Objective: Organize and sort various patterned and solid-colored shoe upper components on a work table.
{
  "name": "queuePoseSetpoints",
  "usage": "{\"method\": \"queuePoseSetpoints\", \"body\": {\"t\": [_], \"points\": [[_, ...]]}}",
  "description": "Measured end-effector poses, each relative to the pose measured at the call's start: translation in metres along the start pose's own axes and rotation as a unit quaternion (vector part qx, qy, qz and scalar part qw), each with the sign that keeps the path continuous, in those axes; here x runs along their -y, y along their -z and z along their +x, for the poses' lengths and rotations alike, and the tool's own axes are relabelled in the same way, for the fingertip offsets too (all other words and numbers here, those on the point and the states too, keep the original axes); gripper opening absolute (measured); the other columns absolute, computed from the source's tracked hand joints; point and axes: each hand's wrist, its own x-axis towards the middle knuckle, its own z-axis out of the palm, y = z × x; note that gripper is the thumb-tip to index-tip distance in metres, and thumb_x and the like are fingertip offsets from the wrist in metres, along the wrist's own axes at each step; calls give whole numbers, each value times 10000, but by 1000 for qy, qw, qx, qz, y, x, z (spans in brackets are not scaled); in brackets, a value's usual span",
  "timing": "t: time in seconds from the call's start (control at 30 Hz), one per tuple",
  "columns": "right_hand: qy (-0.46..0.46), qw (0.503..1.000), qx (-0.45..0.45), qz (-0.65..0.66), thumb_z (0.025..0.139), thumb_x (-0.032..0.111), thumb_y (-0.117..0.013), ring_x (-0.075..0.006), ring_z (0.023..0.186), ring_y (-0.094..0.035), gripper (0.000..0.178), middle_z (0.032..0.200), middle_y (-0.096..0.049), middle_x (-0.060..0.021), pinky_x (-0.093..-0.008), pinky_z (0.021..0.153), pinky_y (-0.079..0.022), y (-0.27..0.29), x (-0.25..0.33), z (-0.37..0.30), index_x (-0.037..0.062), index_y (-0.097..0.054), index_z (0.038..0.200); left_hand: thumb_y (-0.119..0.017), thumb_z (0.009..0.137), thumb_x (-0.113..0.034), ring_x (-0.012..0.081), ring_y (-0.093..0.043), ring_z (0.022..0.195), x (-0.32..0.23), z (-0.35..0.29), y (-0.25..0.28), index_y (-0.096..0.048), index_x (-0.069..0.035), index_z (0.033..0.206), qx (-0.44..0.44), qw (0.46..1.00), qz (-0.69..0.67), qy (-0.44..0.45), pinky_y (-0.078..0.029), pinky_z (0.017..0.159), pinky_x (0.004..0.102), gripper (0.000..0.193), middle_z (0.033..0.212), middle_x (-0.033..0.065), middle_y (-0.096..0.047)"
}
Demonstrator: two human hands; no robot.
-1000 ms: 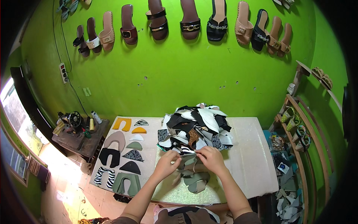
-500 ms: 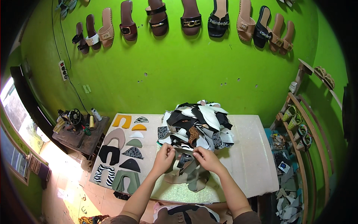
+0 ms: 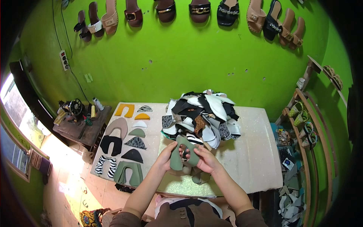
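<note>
My left hand (image 3: 165, 156) and my right hand (image 3: 207, 160) hold a sage-green U-shaped shoe-upper piece (image 3: 176, 161) between them, one at each side. Its curved end points away from me, and fingertips show through its opening. Beneath it, partly covered by my hands, lie loose olive and grey scraps (image 3: 200, 178). Just beyond is a big heap of cut pieces (image 3: 200, 109) in black, white, grey and animal prints. On the left of the table, a stack of green U-shaped pieces (image 3: 121, 173) lies near zebra-print (image 3: 100, 165), black (image 3: 109, 144) and beige U-shaped pieces (image 3: 112, 128).
An orange U-shaped piece (image 3: 129, 109) and several half-moon pieces (image 3: 137, 132) also lie on the pale table (image 3: 257, 151). A sewing machine (image 3: 76, 109) stands at left. A wooden shoe rack (image 3: 302, 147) stands at right, above scraps (image 3: 291, 204). Sandals (image 3: 199, 13) hang on the green wall.
The green piece, seen nearly edge-on before, has been turned so its U shape faces me. Both hands have turned with it, and my view has shifted downward.
</note>
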Motion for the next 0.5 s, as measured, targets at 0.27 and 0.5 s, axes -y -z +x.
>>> {"method": "queuePoseSetpoints", "body": {"t": [0.27,0.5], "points": [[-53,996,-22,61,927,104,-466,-201,1078,-554,422,1261,-511,-85,-319,875,-502,0,-34,11,24,-348,1325,-481,936,-163,167,-622,800,0,-12,62,-540,-7,1064,42,961,-269,40,-539,733,266,211,921,83,-635],[-48,989,-63,125,905,53,-444,-211,1229,-431,456,1340,-442,-84,-366,1008,-397,-6,-105,37,13,-327,1344,-399,928,-60,245,-513,1140,3,-57,117,-373,22,1292,-18,971,-239,-11,-431,979,378,373,1234,172,-504]]}}
